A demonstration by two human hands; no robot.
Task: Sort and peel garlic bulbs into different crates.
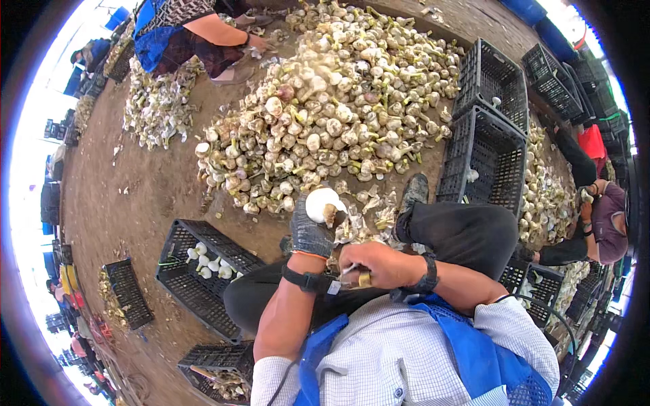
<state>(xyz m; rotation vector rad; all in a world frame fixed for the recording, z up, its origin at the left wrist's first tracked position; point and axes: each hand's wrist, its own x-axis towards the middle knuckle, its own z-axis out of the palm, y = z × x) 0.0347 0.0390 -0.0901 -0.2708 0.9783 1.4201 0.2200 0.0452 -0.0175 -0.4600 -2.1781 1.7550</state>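
My left hand (pixel 312 228), in a dark work glove, grips a large white garlic bulb (pixel 321 204) with its brown root end showing. Close below and to the right, my bare right hand (pixel 373 264) is closed around a small tool (pixel 363 278) with a yellowish part; the fingers hide most of it. Beyond both hands lies a big heap of untrimmed garlic bulbs (pixel 330 122). Loose skins and trimmings (pixel 355 228) lie on the ground near my gloved hand. White bulbs (pixel 210 264) rest in a black plastic crate (pixel 203 231) beside my leg, on the left.
Two black crates (pixel 447 167) at the right hold a few bulbs. A crate of trimmings (pixel 218 358) stands at lower left. A co-worker (pixel 203 30) reaches toward the heap from the upper left; another person (pixel 604 218) sits at the far right by more garlic.
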